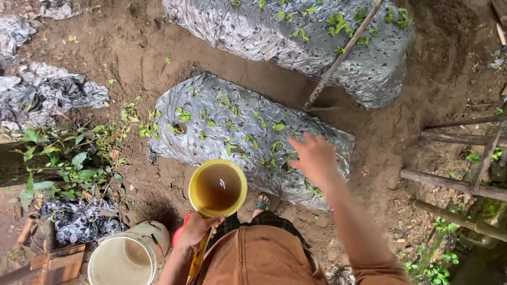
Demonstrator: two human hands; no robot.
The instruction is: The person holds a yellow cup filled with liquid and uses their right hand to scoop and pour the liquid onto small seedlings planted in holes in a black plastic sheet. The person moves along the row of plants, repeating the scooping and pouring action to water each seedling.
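Note:
My left hand [194, 230] grips the handle of a yellow scoop cup [217, 188] that holds brownish water, held low in front of me. My right hand [316, 156] is stretched out, fingers spread and empty, over the near raised bed [211, 105], which is covered in silver plastic mulch with small green seedlings [232, 126] poking through holes. One sandalled foot [262, 202] shows at the bed's near edge.
A white bucket [129, 256] stands at my lower left. A second mulched bed [317, 37] lies farther off with a long stick [340, 55] across it. Crumpled plastic [47, 92] and weeds [68, 158] are at left, a wooden frame [465, 158] at right.

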